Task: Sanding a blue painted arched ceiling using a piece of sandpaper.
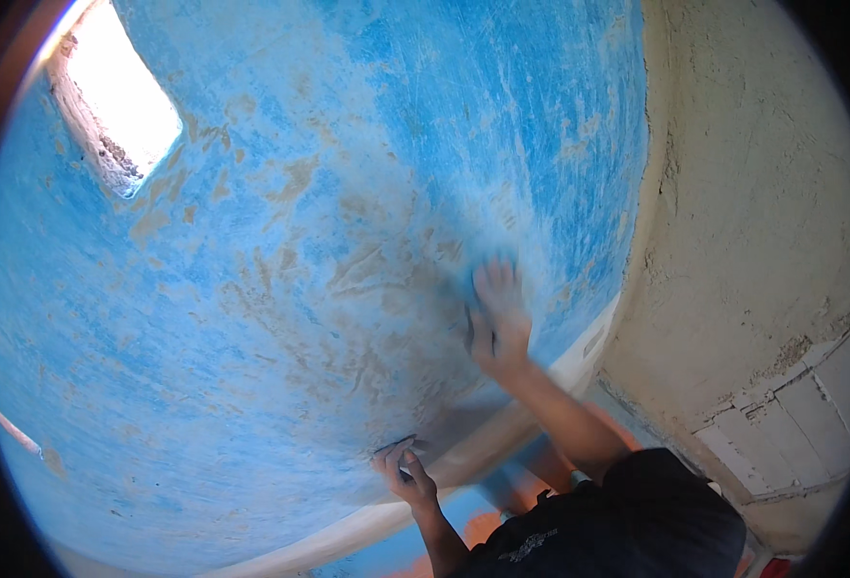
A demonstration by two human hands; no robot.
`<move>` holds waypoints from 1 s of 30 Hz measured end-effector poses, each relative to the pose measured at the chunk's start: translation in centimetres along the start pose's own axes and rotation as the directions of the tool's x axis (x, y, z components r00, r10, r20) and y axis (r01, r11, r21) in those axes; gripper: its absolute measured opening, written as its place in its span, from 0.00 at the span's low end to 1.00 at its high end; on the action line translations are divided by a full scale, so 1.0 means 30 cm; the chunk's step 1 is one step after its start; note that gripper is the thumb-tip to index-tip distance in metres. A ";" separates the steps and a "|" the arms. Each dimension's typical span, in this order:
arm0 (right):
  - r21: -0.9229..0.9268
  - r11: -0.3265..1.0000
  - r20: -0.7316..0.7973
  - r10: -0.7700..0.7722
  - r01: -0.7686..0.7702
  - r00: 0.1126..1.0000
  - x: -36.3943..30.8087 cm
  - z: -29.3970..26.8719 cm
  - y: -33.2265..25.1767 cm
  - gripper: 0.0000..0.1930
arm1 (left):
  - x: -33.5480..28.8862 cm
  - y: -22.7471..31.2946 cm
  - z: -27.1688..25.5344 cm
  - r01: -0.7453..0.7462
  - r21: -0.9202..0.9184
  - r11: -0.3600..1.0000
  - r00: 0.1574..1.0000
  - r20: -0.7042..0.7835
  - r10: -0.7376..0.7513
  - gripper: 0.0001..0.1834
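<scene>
A curved wall (280, 405) of worn blue paint, with grey-brown patches showing through, fills most of the view. My right hand (502, 313) lies against it, fingers stretched upward and smeared by motion. A dark, thin sheet (470, 329), like sandpaper, shows at the thumb side of that hand, and the rest of it is hidden under the palm. Lower and to the left, my left hand (407, 474) is closed with bent fingers around a small dark flat piece (396, 446) close to the wall. Its exact kind cannot be made out.
A bright window opening (126, 96) with a rough edge is at the upper left. A pale band (348, 530) borders the wall's bottom. Bare plaster (743, 193) covers the right side, with pale blocks (791, 433) below. A short pipe-like stub (15, 431) shows at the far left.
</scene>
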State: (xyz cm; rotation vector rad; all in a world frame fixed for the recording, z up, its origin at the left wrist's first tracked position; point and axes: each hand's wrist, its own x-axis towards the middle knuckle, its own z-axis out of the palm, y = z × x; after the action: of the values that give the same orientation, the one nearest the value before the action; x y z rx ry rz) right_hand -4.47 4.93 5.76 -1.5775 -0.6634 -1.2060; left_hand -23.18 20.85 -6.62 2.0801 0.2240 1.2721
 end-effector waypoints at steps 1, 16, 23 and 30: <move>0.003 0.999 0.037 0.052 -0.052 0.998 -0.123 -0.001 0.019 0.27 | 0.003 0.004 0.006 -0.003 0.000 1.000 1.000 0.014 0.003 0.10; 0.051 0.961 -0.128 -0.263 0.271 0.956 0.474 -0.063 0.007 0.28 | 0.024 0.083 0.004 0.074 -0.011 0.997 0.997 0.029 -0.074 0.10; -0.042 0.921 -0.125 -0.389 0.387 0.913 0.748 -0.078 -0.091 0.26 | 0.022 0.088 -0.007 0.051 0.012 0.999 0.996 0.075 -0.052 0.11; 0.012 0.973 0.040 -0.233 0.233 0.972 0.340 -0.063 -0.008 0.30 | 0.022 0.067 0.000 0.036 0.027 0.999 0.999 0.020 -0.037 0.11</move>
State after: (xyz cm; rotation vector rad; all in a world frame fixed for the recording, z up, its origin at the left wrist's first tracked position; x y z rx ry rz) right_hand -1.80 1.82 15.28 -1.5539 -0.8984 -1.3430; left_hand -23.22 19.65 -4.89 2.1013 0.2701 1.2316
